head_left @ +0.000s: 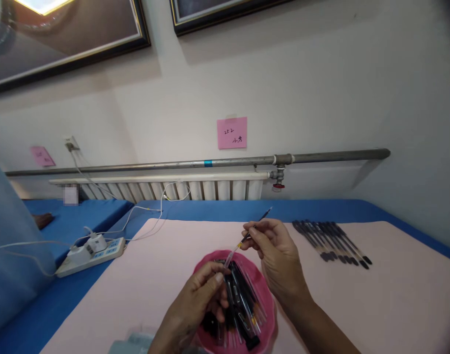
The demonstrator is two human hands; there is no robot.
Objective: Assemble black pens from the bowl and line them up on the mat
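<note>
My right hand pinches a thin pen refill that slants up to the right, its tip over the blue cloth. My left hand is closed around a clear pen barrel whose end meets the lower end of the refill. Both hands hover over a pink bowl filled with several black pen parts and clear tubes. A row of several assembled black pens lies on the pink mat to the right of my right hand.
A white power strip with plugged chargers and white cables lies on the blue cloth at left. A white radiator and a metal pipe run along the wall. A pink note is stuck above. A blue sleeve shows at far left.
</note>
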